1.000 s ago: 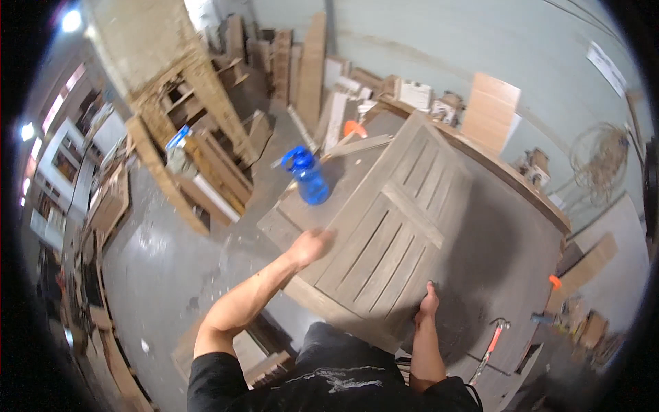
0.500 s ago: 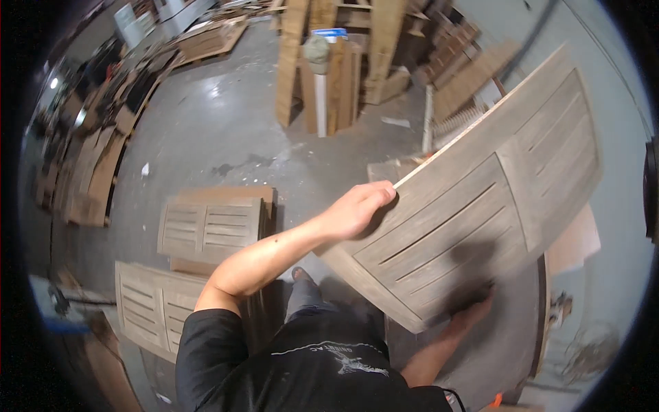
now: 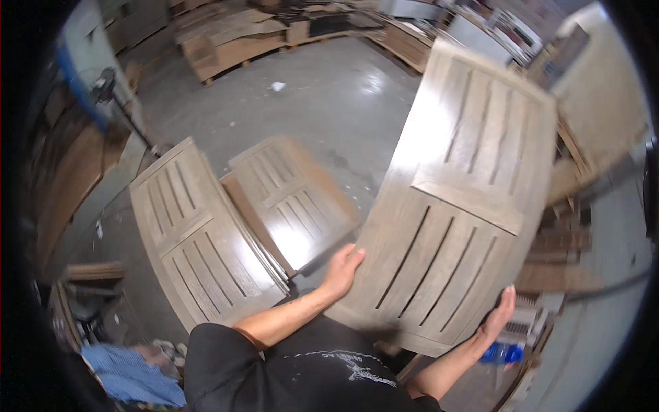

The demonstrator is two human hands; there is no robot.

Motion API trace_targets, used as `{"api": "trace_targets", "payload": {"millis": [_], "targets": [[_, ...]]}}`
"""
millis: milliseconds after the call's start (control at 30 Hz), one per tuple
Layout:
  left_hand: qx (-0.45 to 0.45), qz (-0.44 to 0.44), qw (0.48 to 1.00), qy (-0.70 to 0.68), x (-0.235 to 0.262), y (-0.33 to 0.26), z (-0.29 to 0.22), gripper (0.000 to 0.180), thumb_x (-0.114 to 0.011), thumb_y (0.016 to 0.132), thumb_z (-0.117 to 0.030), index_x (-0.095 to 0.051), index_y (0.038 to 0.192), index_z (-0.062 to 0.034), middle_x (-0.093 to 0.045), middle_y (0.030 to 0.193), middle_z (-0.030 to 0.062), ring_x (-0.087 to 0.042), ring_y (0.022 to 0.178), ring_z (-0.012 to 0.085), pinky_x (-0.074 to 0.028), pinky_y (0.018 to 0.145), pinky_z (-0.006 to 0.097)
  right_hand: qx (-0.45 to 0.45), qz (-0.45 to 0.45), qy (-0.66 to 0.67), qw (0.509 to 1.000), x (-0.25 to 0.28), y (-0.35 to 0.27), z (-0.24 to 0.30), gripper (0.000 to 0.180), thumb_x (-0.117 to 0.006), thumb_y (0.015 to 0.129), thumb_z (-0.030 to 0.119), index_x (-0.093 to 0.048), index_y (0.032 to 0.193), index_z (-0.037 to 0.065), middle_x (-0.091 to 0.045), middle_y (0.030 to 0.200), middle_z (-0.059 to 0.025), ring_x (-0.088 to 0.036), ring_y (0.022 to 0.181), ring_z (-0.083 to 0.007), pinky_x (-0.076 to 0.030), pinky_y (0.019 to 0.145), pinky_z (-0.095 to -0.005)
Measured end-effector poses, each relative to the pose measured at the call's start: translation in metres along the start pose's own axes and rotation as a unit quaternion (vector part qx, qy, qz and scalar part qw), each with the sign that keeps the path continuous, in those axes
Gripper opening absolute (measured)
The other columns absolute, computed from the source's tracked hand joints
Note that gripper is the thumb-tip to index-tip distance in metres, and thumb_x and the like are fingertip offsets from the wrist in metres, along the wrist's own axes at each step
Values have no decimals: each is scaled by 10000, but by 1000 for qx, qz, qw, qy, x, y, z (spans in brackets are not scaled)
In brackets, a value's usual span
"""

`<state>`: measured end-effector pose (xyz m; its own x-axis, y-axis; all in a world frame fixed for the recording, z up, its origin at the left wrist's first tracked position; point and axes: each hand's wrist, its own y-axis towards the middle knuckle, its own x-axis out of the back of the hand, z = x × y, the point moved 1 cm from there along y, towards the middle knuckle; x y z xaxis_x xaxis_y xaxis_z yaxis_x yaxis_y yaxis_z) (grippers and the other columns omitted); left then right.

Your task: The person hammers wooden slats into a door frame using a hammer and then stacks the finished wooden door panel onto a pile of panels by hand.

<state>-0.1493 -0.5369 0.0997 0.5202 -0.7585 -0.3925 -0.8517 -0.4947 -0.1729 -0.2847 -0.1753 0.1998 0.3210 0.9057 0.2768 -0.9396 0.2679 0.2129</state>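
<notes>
Between my two hands a grey-brown slatted wooden panel [image 3: 456,206] is held up, tilted, with its slotted face toward me. My left hand [image 3: 343,271] grips its left edge, thumb on the face and the other fingers partly hidden. At the lower right edge, my right hand [image 3: 498,316] presses with fingers extended along the side. To the left lies a stack of similar slatted panels [image 3: 195,237], several deep. Beyond it, another slatted panel pile [image 3: 292,199] rests with brown cardboard around it. The held panel is apart from both piles.
Cardboard-covered pallets [image 3: 240,51] stand along the far side. A black stand [image 3: 127,113] rises at the left, and a blue cloth [image 3: 130,374] lies at lower left. Near my right hand is a blue object [image 3: 503,353]. A white scrap [image 3: 277,86] lies on the grey floor.
My view and body have turned left toward the piles. The panel has swung more upright, my left hand has shifted down its edge, and my right hand now shows at the opposite edge.
</notes>
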Motion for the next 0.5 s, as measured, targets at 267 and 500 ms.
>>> {"api": "trace_targets", "payload": {"millis": [267,500], "targets": [[131,-364,916,106,124,44,79,435,-553,934,-338,-665,1043,67,-685,1048,191,-614,1003,260,-440,902,365,-100,402,-54,909,-324,70,-90,408,-590,965,193,-598,1246,-103,-665,1192,-133,-582,1113,-192,-428,997,-311],[238,-572,784,37,187,93,127,482,-644,878,-370,-690,1100,55,-697,1109,184,-633,1072,264,-453,946,353,-81,572,-109,809,-565,45,-191,446,-638,892,265,-656,1155,-95,-693,1152,-151,-584,1164,-222,-385,1056,-328]]}}
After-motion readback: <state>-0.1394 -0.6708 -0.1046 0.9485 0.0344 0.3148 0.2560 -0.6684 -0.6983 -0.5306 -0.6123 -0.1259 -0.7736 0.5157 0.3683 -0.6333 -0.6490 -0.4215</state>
